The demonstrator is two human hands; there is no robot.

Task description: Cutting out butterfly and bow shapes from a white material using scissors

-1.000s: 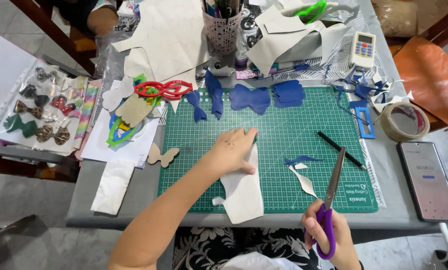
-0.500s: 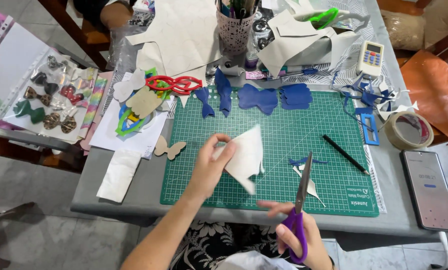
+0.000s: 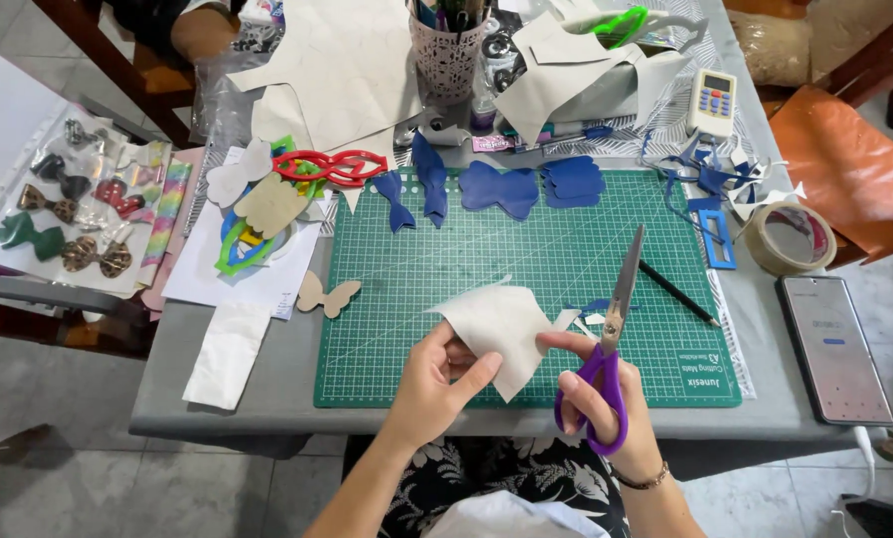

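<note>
Two hands work over the green cutting mat (image 3: 526, 289): the left hand (image 3: 434, 384) pinches a cream sheet piece (image 3: 501, 334) between thumb and fingers, lifted just above the mat's near edge, while the right hand (image 3: 606, 408) grips purple-handled scissors (image 3: 611, 349), their blades shut and pointing up and away. That hand's forefinger also touches the piece's right edge. By my reading this is the moment of lining up a cut; the next move would call for opening the blades and bringing the piece's edge between them. On the surface (image 3: 167, 369), a clear sleeve of small bows (image 3: 63, 214) lies far left, blue cut shapes (image 3: 511, 187) rest at the mat's far edge, a tape roll (image 3: 790, 237) and dark phone (image 3: 833, 347) sit right, and a white remote-like device (image 3: 711, 102) lies beyond.
</note>
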